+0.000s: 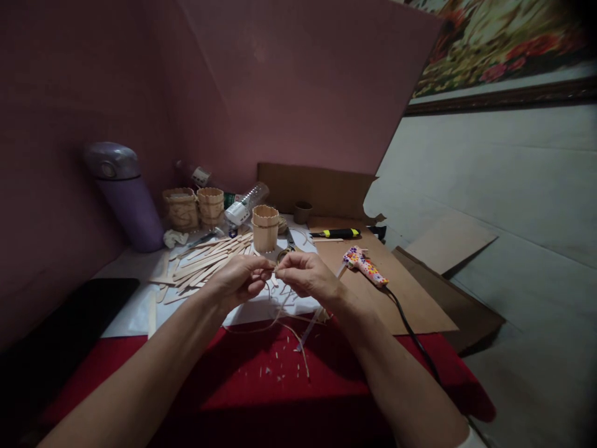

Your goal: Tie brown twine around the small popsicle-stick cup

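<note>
My left hand (245, 277) and my right hand (305, 274) meet fingertip to fingertip above the white paper, both pinching a thin twine (303, 354). The twine hangs from my fingers in loose loops, and one end lies on the red cloth. Just behind my hands a small wooden-stick cup (265, 230) stands upright. Scissors (288, 249) lie partly hidden behind my right hand. A heap of flat wooden sticks (209, 264) spreads to the left of my left hand.
A purple bottle (128, 205), two more stick cups (181, 210) and a clear plastic bottle (247, 204) stand or lie behind. On the right cardboard (410, 305) are a yellow-black cutter (342, 233) and a patterned glue gun (366, 266) with a black cord. Scraps dot the red cloth (233, 386).
</note>
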`<state>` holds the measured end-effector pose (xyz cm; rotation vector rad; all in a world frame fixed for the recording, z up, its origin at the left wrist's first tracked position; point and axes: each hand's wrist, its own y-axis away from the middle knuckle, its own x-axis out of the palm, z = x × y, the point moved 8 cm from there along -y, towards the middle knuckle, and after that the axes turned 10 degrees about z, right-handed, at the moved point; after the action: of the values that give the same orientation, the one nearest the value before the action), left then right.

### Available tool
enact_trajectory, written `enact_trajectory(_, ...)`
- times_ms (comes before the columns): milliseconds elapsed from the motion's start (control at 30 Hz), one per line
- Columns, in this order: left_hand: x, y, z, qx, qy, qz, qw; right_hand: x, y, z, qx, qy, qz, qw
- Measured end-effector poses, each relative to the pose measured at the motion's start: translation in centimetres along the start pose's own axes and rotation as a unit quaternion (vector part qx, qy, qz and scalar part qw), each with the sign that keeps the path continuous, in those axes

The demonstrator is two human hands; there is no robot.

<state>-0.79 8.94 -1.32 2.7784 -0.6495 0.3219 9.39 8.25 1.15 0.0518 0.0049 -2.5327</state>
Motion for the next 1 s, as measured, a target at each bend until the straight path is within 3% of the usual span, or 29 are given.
enact_trajectory(133, 0.1, -0.2, 0.5, -0.031, 0.032, 0.032, 0.999, -0.2, -0.2, -0.8, 0.03, -0.034, -0.003, 0.999)
enact_trajectory(333, 1.0, 0.2, -1.2, 0.064, 0.018, 0.089, 0.994, -0.2, -0.4, -1.5, 0.05, -0.11, 0.013, 0.993)
enact_trajectory(467, 0.6, 0.2, -1.3, 0.084, 0.012, 0.048, 0.995, -0.2, -0.4, -1.5, 0.048, -0.129, 0.012, 0.99)
enact_trajectory(667, 0.0, 0.5, -1.9, 0.114, -0.082, -0.035, 0.989, -0.4, -0.7, -1.6, 0.027, -0.112, -0.001, 0.993)
enact_trajectory(833, 0.3, 0.8, -2.3, 0.121, -0.141, -0.043, 0.982, -0.9, -0.6, -1.3, 0.008, -0.063, -0.031, 0.998)
enact_trajectory(1000, 0.4, 0.8, -2.5, 0.126, -0.15, -0.042, 0.98, -0.7, -0.5, -0.8, -0.007, -0.032, -0.015, 0.999)
